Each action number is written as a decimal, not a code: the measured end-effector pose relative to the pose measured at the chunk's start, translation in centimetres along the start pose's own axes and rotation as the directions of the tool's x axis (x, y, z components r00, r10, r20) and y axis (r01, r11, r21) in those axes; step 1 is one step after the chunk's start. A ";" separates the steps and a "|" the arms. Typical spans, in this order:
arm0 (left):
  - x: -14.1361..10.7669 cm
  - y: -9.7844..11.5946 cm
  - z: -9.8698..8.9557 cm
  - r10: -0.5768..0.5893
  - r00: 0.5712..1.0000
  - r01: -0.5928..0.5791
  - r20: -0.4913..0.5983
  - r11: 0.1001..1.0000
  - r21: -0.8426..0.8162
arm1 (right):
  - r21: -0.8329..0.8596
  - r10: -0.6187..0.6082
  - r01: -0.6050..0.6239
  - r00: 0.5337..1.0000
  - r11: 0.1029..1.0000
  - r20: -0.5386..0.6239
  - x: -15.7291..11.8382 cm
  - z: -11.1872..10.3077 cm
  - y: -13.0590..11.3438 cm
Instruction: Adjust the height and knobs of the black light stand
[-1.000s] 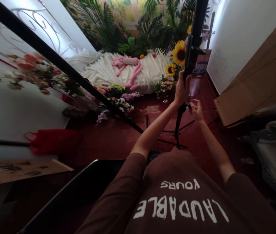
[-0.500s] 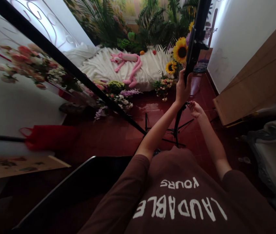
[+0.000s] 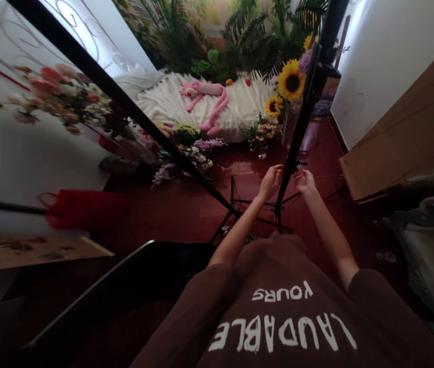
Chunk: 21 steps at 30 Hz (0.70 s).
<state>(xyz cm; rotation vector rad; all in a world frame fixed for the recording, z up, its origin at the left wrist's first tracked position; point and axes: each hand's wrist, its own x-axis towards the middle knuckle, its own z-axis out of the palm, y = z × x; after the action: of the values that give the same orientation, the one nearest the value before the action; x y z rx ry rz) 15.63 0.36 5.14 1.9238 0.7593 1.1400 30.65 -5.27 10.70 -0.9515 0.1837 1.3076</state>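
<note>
A tall black stand [image 3: 304,115] rises from thin legs on the floor and leans toward the upper right. Left of its pole is my left hand [image 3: 271,182], fingers apart and loosely bent, with nothing held in it. My right hand [image 3: 305,181] is on the pole's other side, just below a small black knob [image 3: 301,163]; its fingers are loosely curled and apart from the knob, with nothing seen in them. A second black pole [image 3: 125,99] slants across the view from the upper left down to the legs.
A white draped platform [image 3: 236,107] bears a pink plush toy [image 3: 212,89]. Flowers [image 3: 56,92] are at the left, sunflowers [image 3: 291,82] behind the stand. A red bag [image 3: 82,208], a black panel [image 3: 151,271] and a brown board [image 3: 396,133] flank the floor.
My left hand has let go of the upper pole and moved down beside it. My right hand has come slightly down, away from the knob. The view has shifted a little.
</note>
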 end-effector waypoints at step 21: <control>-5.9 -7.9 -24.2 -0.372 0.753 0.444 -0.544 0.896 0.001 | -0.244 0.454 -0.444 0.891 0.862 -0.014 0.4 3.6 12.7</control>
<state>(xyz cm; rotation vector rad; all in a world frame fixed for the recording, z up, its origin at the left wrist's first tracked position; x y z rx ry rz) -9.54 7.33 3.45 1.4191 1.5133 1.3719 18.38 -3.10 6.50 -1.1272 0.2254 1.8137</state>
